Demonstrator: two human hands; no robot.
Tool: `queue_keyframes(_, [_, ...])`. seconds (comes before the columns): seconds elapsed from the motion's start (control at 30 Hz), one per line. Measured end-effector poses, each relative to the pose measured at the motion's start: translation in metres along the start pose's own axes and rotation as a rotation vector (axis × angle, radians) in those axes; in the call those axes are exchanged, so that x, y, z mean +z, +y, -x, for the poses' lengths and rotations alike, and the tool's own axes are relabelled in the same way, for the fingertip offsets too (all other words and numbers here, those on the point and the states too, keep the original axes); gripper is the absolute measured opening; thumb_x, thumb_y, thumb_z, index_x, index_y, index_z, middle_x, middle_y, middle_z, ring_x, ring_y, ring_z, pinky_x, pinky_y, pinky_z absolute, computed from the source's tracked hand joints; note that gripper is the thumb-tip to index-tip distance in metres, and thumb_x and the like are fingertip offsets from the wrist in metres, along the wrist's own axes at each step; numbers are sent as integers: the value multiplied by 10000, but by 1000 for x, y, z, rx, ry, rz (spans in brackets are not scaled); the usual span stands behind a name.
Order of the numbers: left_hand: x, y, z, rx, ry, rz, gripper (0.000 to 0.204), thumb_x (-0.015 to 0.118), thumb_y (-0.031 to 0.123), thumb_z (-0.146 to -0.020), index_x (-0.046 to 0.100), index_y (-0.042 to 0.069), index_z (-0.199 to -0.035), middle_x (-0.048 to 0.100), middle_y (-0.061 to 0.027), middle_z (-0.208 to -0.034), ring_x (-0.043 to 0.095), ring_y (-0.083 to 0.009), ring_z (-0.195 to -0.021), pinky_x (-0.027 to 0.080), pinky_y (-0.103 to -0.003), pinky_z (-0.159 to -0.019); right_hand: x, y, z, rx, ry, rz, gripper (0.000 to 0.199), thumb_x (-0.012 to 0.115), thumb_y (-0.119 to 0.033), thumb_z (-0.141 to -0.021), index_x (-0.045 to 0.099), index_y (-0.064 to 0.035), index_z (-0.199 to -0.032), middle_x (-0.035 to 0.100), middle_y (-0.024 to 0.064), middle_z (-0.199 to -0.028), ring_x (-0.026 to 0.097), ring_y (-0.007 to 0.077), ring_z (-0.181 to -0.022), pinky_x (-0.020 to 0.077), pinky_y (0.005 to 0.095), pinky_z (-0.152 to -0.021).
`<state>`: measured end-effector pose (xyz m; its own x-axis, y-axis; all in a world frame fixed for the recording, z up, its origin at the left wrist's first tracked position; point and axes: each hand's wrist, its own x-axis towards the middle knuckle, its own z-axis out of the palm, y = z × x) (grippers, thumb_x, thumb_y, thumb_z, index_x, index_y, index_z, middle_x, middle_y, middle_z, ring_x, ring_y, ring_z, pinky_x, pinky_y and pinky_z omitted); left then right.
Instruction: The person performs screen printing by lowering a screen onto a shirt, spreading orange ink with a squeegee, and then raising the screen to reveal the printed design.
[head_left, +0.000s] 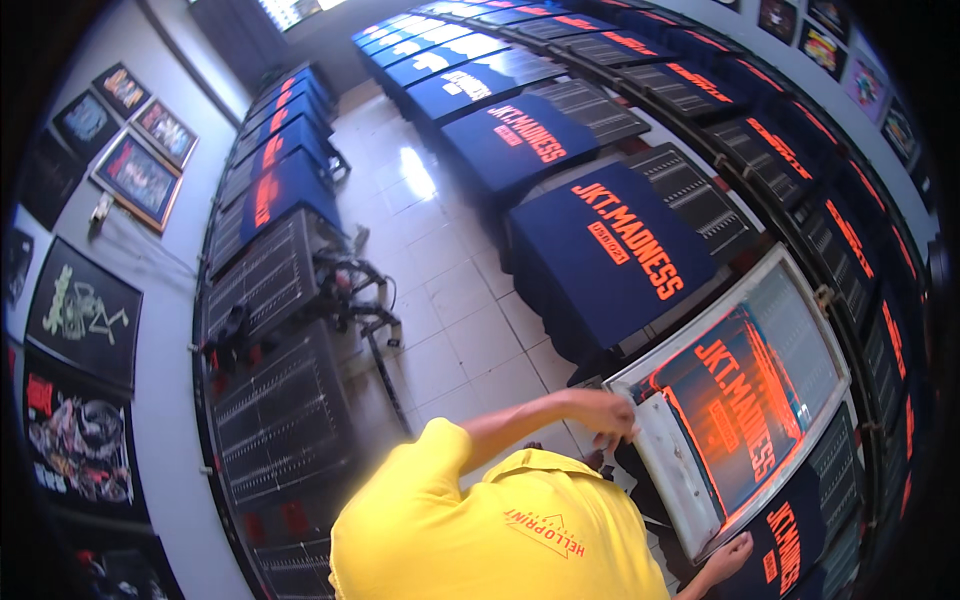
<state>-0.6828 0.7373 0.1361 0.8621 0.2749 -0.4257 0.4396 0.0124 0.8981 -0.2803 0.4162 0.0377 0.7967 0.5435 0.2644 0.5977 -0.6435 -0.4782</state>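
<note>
A silk-screen printing frame [838,350] with a pale, worn rim lies tilted over the boards at the right. Bright orange ink and block lettering cover its mesh [740,410]. A whitish bar [678,465] with several dark spots, perhaps a squeegee, rests along its near-left side. My left hand [602,416] is at the frame's left edge, fingers bent down against it; part of the grip is hidden. My right hand [730,562] closes on the frame's lower corner. Beneath that corner shows a navy cloth [790,540] printed in orange.
Beyond the frame, navy shirts [615,255] with orange print lie on boards in a long row. Another row of boards [270,400] runs along the left wall, with a dark metal bracket [355,295] sticking into the tiled aisle [440,290]. Framed prints [145,180] hang there.
</note>
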Motion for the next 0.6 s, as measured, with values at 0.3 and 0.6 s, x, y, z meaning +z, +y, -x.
queue_keyframes(0.3, [-35, -2, -25, -67, 782, -309, 280, 590, 193, -946, 640, 19, -1159, 683, -187, -1064, 655, -321, -1013, 503, -412, -873, 9, -5, -2, 199, -3, 20, 284, 549, -200, -945, 625, -56, -1179, 695, 220, -984, 676, 384, -912, 520, 480, -787])
queue_keyframes(0.6, [-50, -81, -53, 193, 793, -689, 312, 562, 209, -954, 629, -22, -1152, 670, -214, -1068, 657, -355, -974, 515, -432, -849, 12, -47, 3, 267, 87, -107, 196, 556, -146, -934, 652, -21, -1050, 695, 225, -921, 663, 419, -886, 525, 467, -795])
